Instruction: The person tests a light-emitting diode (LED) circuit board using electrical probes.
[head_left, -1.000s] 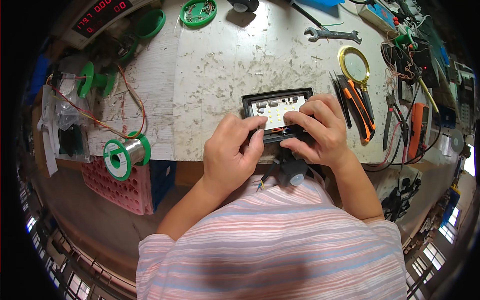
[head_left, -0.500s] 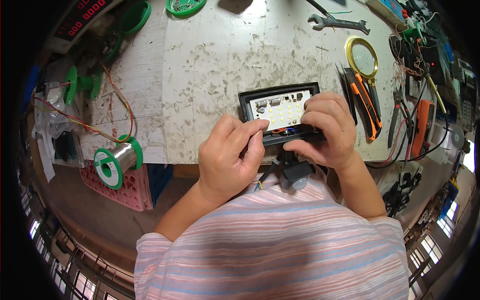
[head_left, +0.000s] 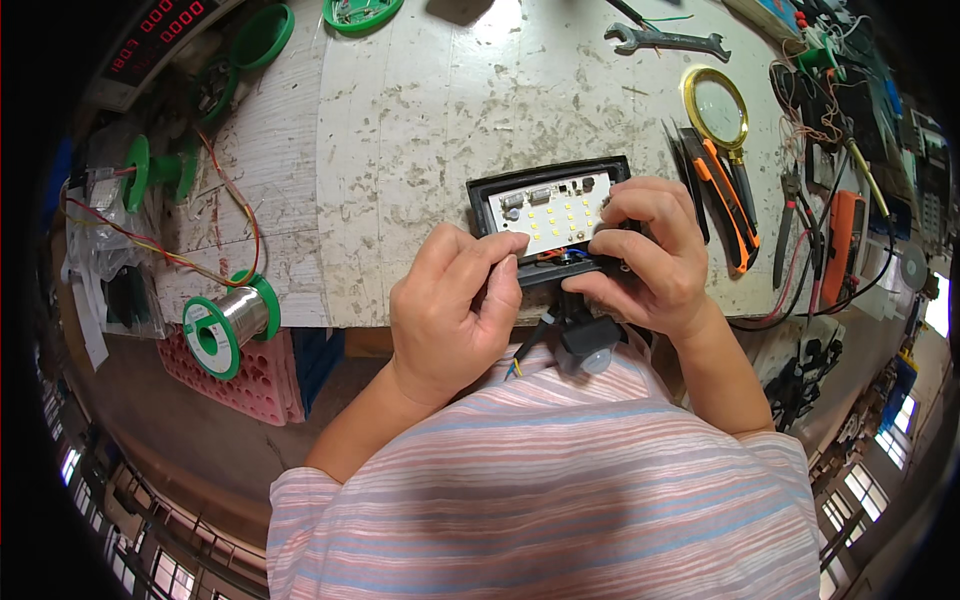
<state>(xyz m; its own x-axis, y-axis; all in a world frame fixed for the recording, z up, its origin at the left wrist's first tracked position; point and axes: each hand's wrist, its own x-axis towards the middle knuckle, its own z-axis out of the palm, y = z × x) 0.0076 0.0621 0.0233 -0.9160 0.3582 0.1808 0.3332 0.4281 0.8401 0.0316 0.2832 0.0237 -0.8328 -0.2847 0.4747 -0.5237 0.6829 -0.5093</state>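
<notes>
Evidently, white rectangular circuit board with rows of small yellow squares point(head_left: 560, 218): thin and stiff by its look, probably light, and fragile where parts stand up from its face; its bare edges and corners would be the safest hold.
Black rectangular frame with a raised rim point(head_left: 545, 174): likely rigid and perhaps a little slick; the outer sides should give the firmest grip.
Orange and blue wires point(head_left: 550, 255): thin, bendable, easily nipped at the board's lower edge, so fingertips are better kept off them.
Black sensor block with a round whitish dome point(head_left: 580, 338): sits below the frame's lower edge and may pull that side down; the dome looks a poor place to press.
Board's look: white face, slightly tilted, right side higher, with silver cylinders point(head_left: 540, 196) and small dark parts along the top and yellow squares beneath.
Board's place: within the frame's rim, by the near edge of the pale, scuffed desk point(head_left: 400, 140), between both hands.
Left hand point(head_left: 455, 305): index fingertip on the board's lower left corner, thumb tip close by; whether they pinch anything cannot be told.
Right hand point(head_left: 650, 255): clamped on the frame's lower right part, thumb at the near edge, bent fingers at the board's right side.
</notes>
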